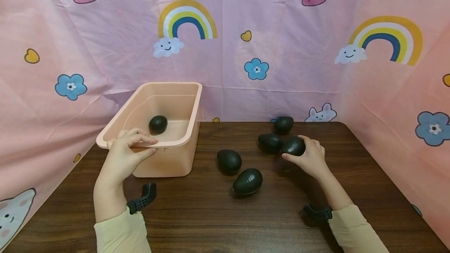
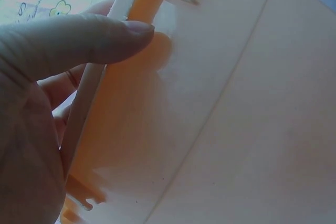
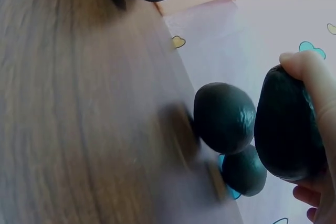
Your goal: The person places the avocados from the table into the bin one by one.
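My left hand (image 1: 124, 154) grips the near rim of a peach plastic tub (image 1: 165, 163); in the left wrist view the thumb (image 2: 123, 40) lies over the rim with fingers behind it. One dark green avocado (image 1: 158, 124) lies inside the tub. At the right, my right hand (image 1: 311, 157) holds another avocado (image 1: 293, 146) between thumb and fingers, and the right wrist view shows this held avocado (image 3: 289, 127) close up. Beside it are an avocado (image 1: 270, 143) and, farther back, one more avocado (image 1: 283, 125).
Two avocados, one (image 1: 229, 161) right of the tub and one (image 1: 248, 181) nearer the front, lie on the dark wooden table (image 1: 211, 221). A pink patterned cloth (image 1: 225, 50) hangs behind the table and along its sides.
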### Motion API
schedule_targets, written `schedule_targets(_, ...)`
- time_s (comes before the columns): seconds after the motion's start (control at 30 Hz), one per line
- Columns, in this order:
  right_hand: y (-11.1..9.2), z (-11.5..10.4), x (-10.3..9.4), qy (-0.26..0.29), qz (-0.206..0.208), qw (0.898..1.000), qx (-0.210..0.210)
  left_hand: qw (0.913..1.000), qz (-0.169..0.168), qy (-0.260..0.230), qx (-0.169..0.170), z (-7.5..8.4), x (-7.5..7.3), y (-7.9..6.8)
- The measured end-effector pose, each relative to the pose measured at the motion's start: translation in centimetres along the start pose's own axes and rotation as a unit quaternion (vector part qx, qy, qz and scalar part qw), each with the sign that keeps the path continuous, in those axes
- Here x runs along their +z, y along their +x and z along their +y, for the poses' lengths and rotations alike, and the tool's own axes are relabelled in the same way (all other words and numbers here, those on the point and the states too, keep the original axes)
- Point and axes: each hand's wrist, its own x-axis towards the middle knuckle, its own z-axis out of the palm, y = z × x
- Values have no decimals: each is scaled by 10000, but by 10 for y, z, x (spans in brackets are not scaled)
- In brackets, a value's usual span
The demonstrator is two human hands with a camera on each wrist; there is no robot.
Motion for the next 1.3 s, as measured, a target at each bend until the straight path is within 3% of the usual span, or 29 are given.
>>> schedule_targets(0.8,7,-44,-15,618,144,9980,-4,10000,-14,6,76,-3,2,-1)
schedule_targets(1.3,2,-59,-30,817,41,9966,26,9995,-326,-27,57,-4,-3,1)
